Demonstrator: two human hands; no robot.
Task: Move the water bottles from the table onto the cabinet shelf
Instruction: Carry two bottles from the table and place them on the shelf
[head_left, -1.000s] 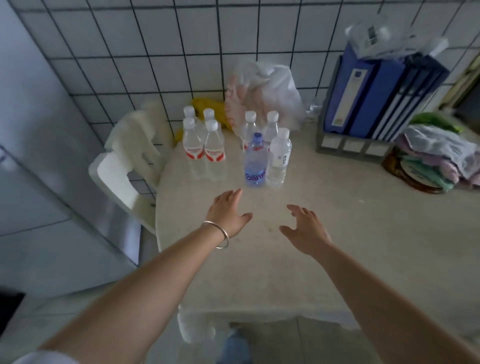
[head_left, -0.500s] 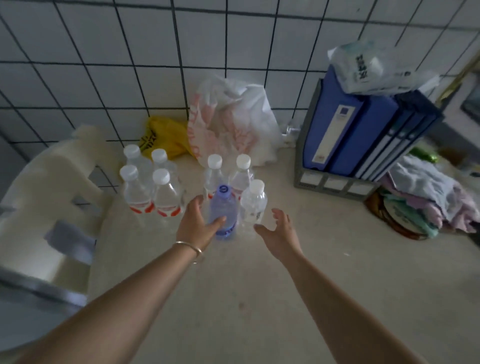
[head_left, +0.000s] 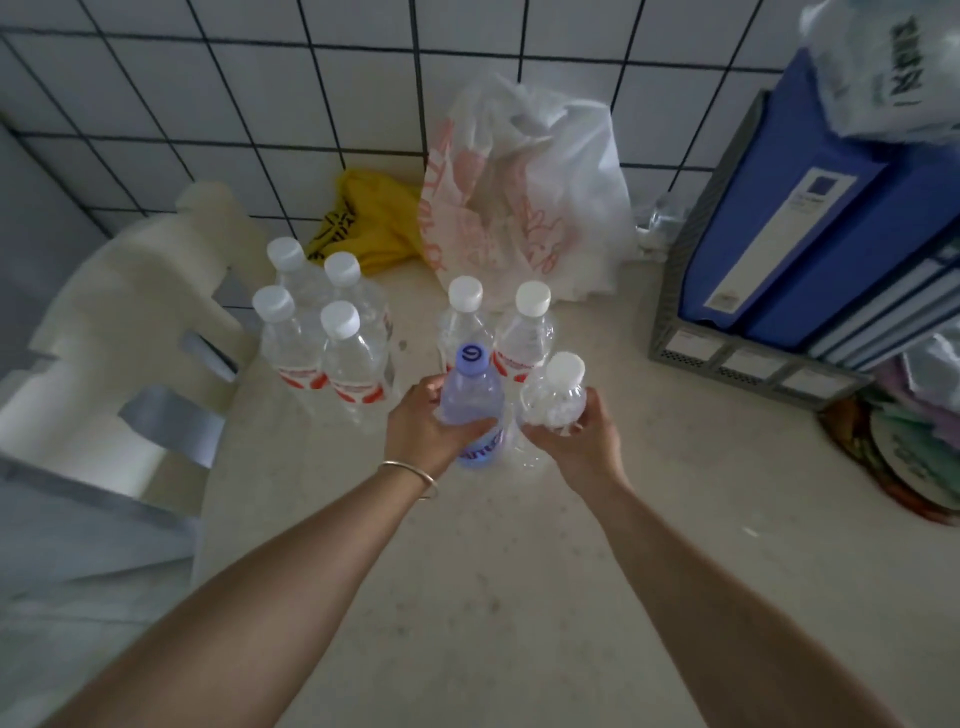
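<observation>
Head view, looking down at a pale table (head_left: 467, 597) against a tiled wall (head_left: 260, 104). Left hand (head_left: 426, 431) wraps the blue bottle (head_left: 472, 405), thumb across its front, bangle (head_left: 410, 470) on the wrist. Right hand (head_left: 576, 441) grips the clear bottle (head_left: 553, 397) just beside it, fingers curled round the body. Both bottles upright, almost touching; can't tell if they're on the table or lifted off it.

Two more white-capped bottles (head_left: 496, 322) stand right behind those, side by side. Four-pack (head_left: 322, 322) of red-labelled bottles stands to the left, near the table edge, apart from the middle group. All bottles in sight are at the table.

Behind them: white plastic bag (head_left: 530, 192) with red print and a yellow bag (head_left: 374, 218), both against the wall. Right side: grey file rack (head_left: 727, 348) with blue binders (head_left: 810, 208), a crumpled bag (head_left: 883, 67) on top. Folded cloths (head_left: 924, 405) at far right. White plastic chair (head_left: 130, 338) left of the table.
</observation>
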